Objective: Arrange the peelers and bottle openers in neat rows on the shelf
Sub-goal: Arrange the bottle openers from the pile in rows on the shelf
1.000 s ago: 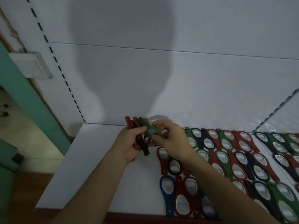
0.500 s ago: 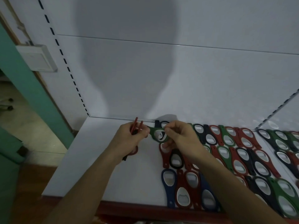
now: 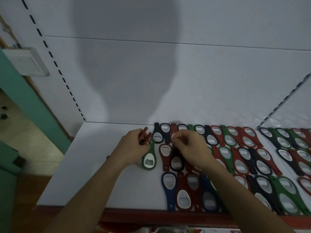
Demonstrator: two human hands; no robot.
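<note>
Green in colour, the lone bottle opener [image 3: 149,161] lay on the shelf [image 3: 94,165] at 9 o'clock of the rows of openers [image 3: 235,148], with its handle tip just beside the left hand [image 3: 133,147]. That hand reached in from 7 o'clock, its fingers clamped on a bunch of red and black openers [image 3: 144,136]. The right hand [image 3: 190,148] came in from 5 o'clock with its fingers curled over the rows. Whether they pinched anything could not be told.

Brightness: dim, with a blue-grey cast over the white back panel [image 3: 218,73] and shelf [image 3: 94,165].
Light source: behind the person, since the shadow falls forward onto the panel.
Shadows: a large, soft-edged head-and-shoulders shadow [image 3: 124,56] fills the panel's middle.
Glare: pale sheen on the metal insets of the bottle openers [image 3: 239,163]; faint mirrored spots low on the panel at right.
Sharpness: soft throughout, fine detail smeared.
Distortion: wide-angle bend; the slotted strip [image 3: 50,56] leans and the panel seam curves.
</note>
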